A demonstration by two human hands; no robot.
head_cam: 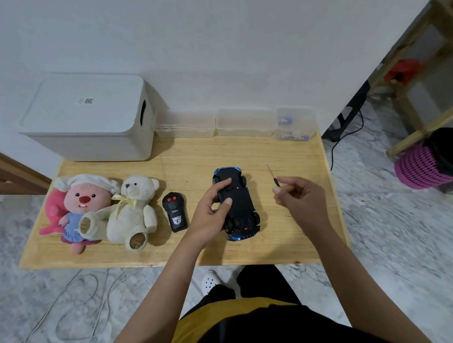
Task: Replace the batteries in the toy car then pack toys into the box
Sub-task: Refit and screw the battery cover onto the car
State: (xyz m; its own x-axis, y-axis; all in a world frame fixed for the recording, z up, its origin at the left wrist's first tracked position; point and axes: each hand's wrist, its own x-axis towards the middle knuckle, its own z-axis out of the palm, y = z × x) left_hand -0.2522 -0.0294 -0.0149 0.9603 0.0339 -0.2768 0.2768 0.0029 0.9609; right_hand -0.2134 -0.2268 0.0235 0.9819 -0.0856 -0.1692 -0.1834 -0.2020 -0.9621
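A blue toy car (pixel 240 201) lies upside down on the wooden table (pixel 294 235), black underside up. My left hand (pixel 211 210) grips its left side, thumb and forefinger on the chassis. To the right of the car, my right hand (pixel 299 194) pinches the handle of a small screwdriver (pixel 272 174), whose tip points up and away. A black remote control (pixel 175 211) with red buttons lies left of the car. A cream teddy bear (pixel 130 210) and a pink plush (pixel 78 210) in a white cap lie at the left. A white lidded storage box (pixel 90 117) stands at the back left.
Two clear plastic containers (pixel 190 123) (pixel 245 122) line the wall at the back, and a third clear container (pixel 294 122) holds small blue-and-white items. A pink basket (pixel 425 161) and a wooden shelf frame (pixel 417 69) stand on the floor to the right. Cables lie on the marble floor.
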